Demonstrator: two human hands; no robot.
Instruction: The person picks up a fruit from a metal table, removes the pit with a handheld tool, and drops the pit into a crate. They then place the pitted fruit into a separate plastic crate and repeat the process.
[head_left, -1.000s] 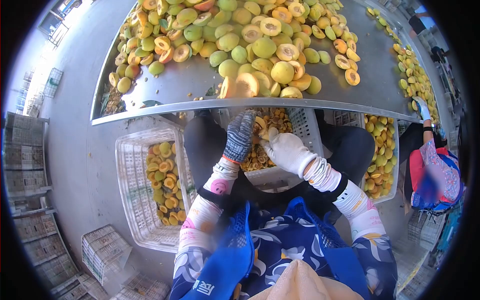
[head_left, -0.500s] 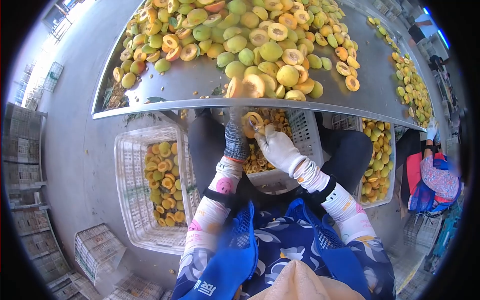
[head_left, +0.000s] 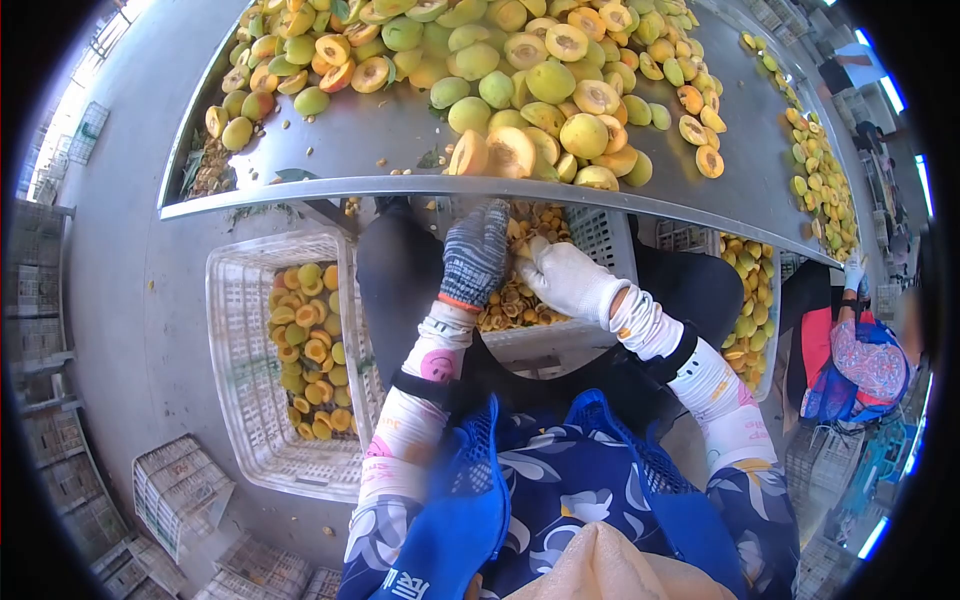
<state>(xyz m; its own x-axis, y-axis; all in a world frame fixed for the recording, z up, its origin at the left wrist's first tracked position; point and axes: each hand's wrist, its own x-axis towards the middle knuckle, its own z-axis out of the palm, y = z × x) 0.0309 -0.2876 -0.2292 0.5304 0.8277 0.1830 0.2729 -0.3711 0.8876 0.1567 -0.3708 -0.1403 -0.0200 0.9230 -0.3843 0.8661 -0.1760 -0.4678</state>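
My left hand (head_left: pixel 475 255), in a grey knitted glove, is just below the table's front edge with its back to me. Its fingers are curled together, and whatever is in them is hidden. To its right, my right hand (head_left: pixel 570 280) in a white glove is closed in a pinch; the small metal pitting tool seen in it a moment ago is now mostly hidden. Beneath both hands stands a crate (head_left: pixel 600 250) with peach pits and scraps (head_left: pixel 515 305). Halved yellow-green peaches (head_left: pixel 510 150) are heaped on the metal table (head_left: pixel 340 150) in front.
A white crate (head_left: pixel 350 340) of peach halves stands on the floor at left, another crate of peaches (head_left: pixel 745 300) at right. The table's metal rim (head_left: pixel 400 185) runs above my hands. A co-worker (head_left: pixel 860 365) sits far right. Stacked crates (head_left: pixel 40 310) line the left.
The peach half that my left hand held out with the tool in it no longer shows. My left hand has turned its back to me and risen slightly; the view has shifted.
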